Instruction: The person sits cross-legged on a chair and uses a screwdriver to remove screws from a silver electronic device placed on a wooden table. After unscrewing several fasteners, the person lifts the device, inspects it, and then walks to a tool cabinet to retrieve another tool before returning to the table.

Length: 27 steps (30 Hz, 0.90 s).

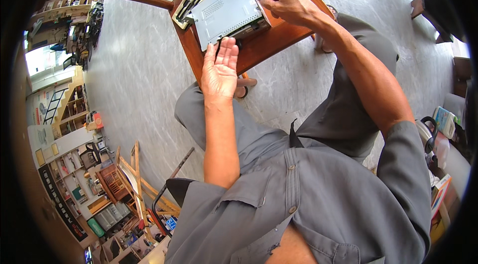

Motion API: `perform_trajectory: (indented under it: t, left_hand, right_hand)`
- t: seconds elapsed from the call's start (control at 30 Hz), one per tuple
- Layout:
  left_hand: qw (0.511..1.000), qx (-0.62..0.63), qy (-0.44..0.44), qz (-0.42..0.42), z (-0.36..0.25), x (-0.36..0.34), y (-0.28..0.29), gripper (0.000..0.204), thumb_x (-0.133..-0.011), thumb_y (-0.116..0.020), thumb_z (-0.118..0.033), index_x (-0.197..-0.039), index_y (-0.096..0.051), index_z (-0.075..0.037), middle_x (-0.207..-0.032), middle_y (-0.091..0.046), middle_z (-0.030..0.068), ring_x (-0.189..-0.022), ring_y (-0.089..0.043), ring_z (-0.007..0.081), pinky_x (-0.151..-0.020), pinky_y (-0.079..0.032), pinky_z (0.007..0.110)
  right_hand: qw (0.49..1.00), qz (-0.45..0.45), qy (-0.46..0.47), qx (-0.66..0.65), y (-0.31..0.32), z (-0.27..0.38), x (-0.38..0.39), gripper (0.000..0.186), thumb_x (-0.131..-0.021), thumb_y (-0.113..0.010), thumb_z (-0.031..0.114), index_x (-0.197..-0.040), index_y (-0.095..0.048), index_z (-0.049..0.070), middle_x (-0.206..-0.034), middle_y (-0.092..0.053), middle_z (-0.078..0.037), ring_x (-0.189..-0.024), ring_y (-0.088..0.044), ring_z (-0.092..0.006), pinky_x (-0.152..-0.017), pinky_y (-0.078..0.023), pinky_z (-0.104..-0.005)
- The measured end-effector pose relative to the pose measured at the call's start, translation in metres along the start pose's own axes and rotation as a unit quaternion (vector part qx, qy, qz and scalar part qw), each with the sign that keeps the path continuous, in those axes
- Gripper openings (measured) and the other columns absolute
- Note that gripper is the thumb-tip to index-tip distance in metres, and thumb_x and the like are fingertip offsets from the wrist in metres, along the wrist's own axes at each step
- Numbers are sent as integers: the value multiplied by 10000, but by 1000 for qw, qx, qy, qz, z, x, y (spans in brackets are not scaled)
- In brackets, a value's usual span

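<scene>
Wooden chair seat (256, 50): carries all items listed. Silver metal unit (226, 7): lies on the seat, toward its left edge, perforated cover up. Left hand (220, 72): at the near edge of the seat, palm up, fingers extended and unclenched, fingertips at the unit; contact cannot be determined. Right hand (286, 4): thumb and forefinger together at the unit's right side; grasp cannot be determined. Tool case (178, 19): at the seat's left edge, beside the unit.

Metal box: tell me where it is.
In the head view, the metal box sits top centre on the wooden chair, with the left hand at its near edge and right hand at its right.
</scene>
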<state>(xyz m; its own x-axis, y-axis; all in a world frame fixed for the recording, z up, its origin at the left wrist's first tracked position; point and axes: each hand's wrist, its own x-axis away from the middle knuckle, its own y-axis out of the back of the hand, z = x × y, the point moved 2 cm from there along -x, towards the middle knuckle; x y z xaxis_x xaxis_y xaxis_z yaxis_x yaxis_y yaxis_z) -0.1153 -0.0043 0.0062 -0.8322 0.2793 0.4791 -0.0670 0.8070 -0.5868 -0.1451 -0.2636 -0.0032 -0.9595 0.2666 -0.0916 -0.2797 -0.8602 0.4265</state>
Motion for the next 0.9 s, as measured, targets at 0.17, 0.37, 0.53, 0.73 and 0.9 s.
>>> perform_trajectory:
  t: [0.17,0.37,0.53,0.73,0.9]
  left_hand:
    - [1000,-15,-10,-18,3,-6,-2,354,-1010,-680,-219,-1179,-531,53,-1283,-638,228,-1247,-631,349,-1062,-564,456]
    - [999,38,-11,-35,9,-10,-9,378,-1010,-672,-159,-1254,-508,78,-1316,-620,233,-1257,-625,351,-1096,-545,457]
    - [998,43,-19,-37,12,-16,-10,355,-982,-710,-144,-1218,-545,64,-1204,-662,185,-1185,-662,301,-1081,-553,453]
    - [996,-33,-24,-82,-3,-19,11,246,-961,-746,-172,-1105,-629,-11,-1062,-721,125,-1061,-714,248,-975,-607,414]
    - [996,-68,-22,-57,-8,-15,0,227,-1007,-677,-174,-1104,-573,4,-1171,-697,205,-1135,-698,306,-953,-620,426]
  right_hand:
    - [999,30,-9,-42,-4,-5,-1,347,-996,-563,189,-1232,-694,-29,-866,-762,-175,-763,-745,-215,-792,-590,-355]
    - [998,-36,28,-39,-9,-13,-3,298,-983,-606,196,-1158,-717,-17,-878,-767,-167,-789,-748,-253,-782,-586,-374]
    - [993,-102,51,22,-11,-12,-4,257,-956,-648,213,-1027,-742,-15,-883,-751,-205,-785,-744,-342,-747,-592,-401]
    - [993,-68,87,29,-10,-1,9,244,-958,-636,191,-1043,-731,-18,-889,-747,-212,-801,-748,-349,-755,-595,-422]
    - [997,-48,68,10,-5,-4,11,246,-955,-625,191,-1054,-730,-8,-906,-745,-217,-833,-746,-358,-780,-589,-430]
